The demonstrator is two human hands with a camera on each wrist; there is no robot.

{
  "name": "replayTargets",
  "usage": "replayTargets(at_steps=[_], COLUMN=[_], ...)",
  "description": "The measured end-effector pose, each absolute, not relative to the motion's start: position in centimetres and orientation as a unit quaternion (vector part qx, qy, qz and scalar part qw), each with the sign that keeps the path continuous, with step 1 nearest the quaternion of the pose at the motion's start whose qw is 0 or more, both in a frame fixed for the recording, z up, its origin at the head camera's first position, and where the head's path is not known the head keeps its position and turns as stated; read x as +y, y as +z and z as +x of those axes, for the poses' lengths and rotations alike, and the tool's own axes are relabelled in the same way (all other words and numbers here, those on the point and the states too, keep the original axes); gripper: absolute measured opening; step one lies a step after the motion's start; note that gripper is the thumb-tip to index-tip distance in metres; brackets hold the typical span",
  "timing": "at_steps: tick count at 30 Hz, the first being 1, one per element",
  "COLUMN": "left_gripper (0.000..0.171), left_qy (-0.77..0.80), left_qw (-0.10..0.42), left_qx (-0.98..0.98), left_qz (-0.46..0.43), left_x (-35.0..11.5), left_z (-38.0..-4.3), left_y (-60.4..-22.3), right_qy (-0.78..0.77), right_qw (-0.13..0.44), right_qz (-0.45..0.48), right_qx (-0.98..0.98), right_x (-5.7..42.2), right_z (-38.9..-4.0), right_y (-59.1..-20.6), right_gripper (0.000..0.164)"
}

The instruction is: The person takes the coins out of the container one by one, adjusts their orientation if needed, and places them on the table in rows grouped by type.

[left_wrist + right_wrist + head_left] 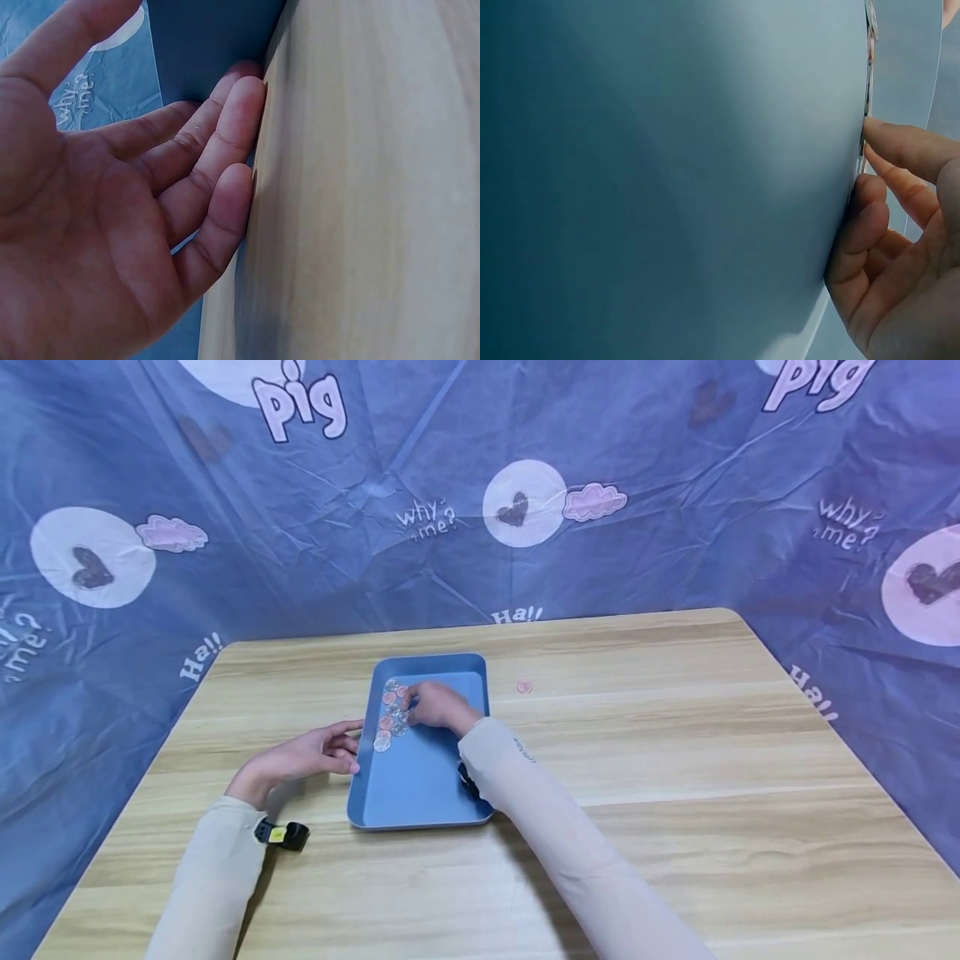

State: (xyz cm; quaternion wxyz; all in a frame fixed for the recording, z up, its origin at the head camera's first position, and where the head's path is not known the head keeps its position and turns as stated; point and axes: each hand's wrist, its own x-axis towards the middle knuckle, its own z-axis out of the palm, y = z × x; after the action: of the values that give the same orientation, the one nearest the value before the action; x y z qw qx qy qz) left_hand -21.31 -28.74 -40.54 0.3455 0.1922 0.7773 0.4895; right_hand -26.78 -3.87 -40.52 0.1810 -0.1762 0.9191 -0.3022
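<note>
Several coins (386, 722), some coppery and some silvery, lie in a cluster along the left side of a blue tray (420, 785). My right hand (438, 706) is inside the tray, its thumb and forefinger down at the coins and the other fingers bent under the palm. In the right wrist view these fingertips meet the thin row of coins (870, 45); whether a coin is between them is hidden. Beside the tray's left wall is my left hand (318, 753), fingers loosely bent, thumb and forefinger reaching the wall. It holds nothing in the left wrist view.
One coppery coin (524, 687) lies on the wooden table (675, 735), right of the tray. Behind the table hangs a blue printed cloth (450, 460). A black wrist camera (283, 835) is strapped by the left sleeve.
</note>
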Motion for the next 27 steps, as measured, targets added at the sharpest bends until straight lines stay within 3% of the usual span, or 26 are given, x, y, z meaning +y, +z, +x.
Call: replayTargets(at_steps=[12, 27], left_gripper=[0.090, 0.090], left_qy=[0.491, 0.489], left_qw=[0.347, 0.348], left_qx=[0.777, 0.779], left_qz=[0.187, 0.180], left_x=[-28.80, -28.73], left_z=[-21.32, -21.26], left_y=[-40.64, -40.44], right_qy=[-0.312, -0.355], right_qw=[0.194, 0.165], right_qz=[-0.164, -0.152], right_qx=[0.915, 0.907], right_x=[-3.83, -3.58], right_z=[-26.89, -27.00], right_y=[-40.65, -40.85], right_gripper=[0.013, 0.016])
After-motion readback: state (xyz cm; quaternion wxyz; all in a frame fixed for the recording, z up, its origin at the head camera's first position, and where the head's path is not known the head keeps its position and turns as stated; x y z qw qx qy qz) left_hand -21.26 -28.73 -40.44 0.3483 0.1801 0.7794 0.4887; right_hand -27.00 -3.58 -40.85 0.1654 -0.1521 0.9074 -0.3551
